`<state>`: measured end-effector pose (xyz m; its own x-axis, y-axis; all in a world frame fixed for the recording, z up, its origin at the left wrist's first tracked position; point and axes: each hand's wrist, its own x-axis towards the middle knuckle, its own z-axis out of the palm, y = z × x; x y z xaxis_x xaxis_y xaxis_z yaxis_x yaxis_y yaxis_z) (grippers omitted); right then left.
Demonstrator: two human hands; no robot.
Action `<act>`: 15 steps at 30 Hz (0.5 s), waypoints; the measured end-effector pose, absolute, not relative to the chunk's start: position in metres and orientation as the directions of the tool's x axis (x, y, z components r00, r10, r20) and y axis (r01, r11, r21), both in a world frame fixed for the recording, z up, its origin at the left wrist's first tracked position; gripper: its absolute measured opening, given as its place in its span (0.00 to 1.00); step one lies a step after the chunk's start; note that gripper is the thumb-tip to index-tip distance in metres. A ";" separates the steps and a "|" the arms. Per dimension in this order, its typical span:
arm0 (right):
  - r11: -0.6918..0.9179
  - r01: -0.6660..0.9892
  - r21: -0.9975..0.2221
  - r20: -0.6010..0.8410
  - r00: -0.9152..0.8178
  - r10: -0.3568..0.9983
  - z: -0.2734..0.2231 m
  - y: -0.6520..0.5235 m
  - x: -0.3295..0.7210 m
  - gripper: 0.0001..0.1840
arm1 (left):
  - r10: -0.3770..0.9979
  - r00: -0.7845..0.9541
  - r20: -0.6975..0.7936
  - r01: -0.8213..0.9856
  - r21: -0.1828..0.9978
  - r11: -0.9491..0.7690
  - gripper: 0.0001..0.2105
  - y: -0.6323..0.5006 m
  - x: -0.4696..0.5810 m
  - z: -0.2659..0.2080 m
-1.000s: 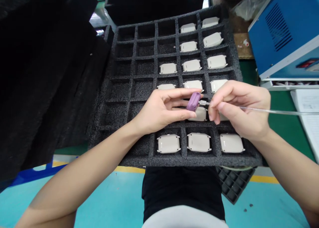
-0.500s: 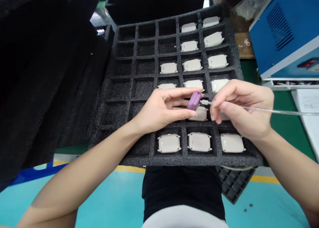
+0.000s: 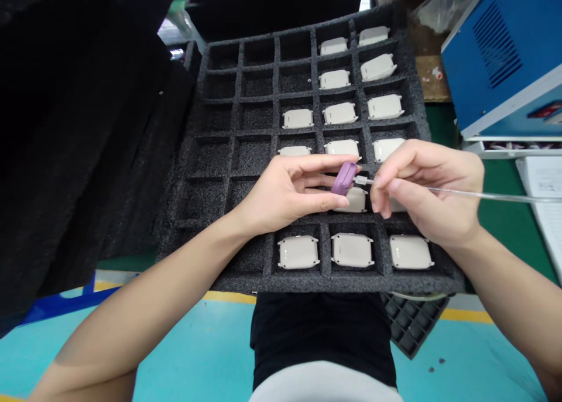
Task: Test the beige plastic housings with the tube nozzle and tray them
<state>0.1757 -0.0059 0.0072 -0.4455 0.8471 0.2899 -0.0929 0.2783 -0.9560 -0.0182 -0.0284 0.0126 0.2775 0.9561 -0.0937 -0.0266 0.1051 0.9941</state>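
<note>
Between the fingertips and thumb of my left hand (image 3: 292, 191) is a small purple watch case (image 3: 345, 178), held tilted on edge above the tray. My right hand (image 3: 428, 188) pinches a thin clear tube (image 3: 487, 196) that runs off to the right edge. Its pale tip (image 3: 362, 180) meets or nearly meets the side of the purple case; I cannot tell if they touch. Below both hands lies a black foam tray (image 3: 351, 284) with square compartments. Several white watch cases (image 3: 298, 252) rest in its middle and right compartments, some partly hidden by my hands.
At the right stands a blue machine (image 3: 487, 57) with a vent, and white paper sheets (image 3: 542, 182) lie below it. Dark foam sheets (image 3: 109, 156) are stacked at the left. A clear plastic bag (image 3: 441, 10) is at the back right. Another black tray (image 3: 415, 326) sits lower down.
Hardly anything differs. Both hands keep their grips, and the purple case and tube tip stay together, with only a very slight shift across the whole view.
</note>
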 end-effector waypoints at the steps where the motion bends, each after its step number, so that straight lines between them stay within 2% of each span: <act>1: 0.274 -0.094 -0.957 0.287 -0.445 0.848 0.007 -0.006 0.176 0.06 | 0.956 0.278 -0.094 -0.025 0.994 0.105 0.21 -0.028 -0.018 0.013; 15: 0.339 -0.154 -0.928 0.372 -0.434 0.821 0.005 -0.004 0.176 0.06 | 0.945 0.325 -0.032 -0.048 0.998 0.051 0.23 -0.027 -0.021 0.009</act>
<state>0.1760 -0.0045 0.0046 -0.4336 0.8206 0.3724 -0.1544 0.3395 -0.9279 -0.0207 -0.0274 0.0090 0.3246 0.9453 -0.0325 -0.0477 0.0507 0.9976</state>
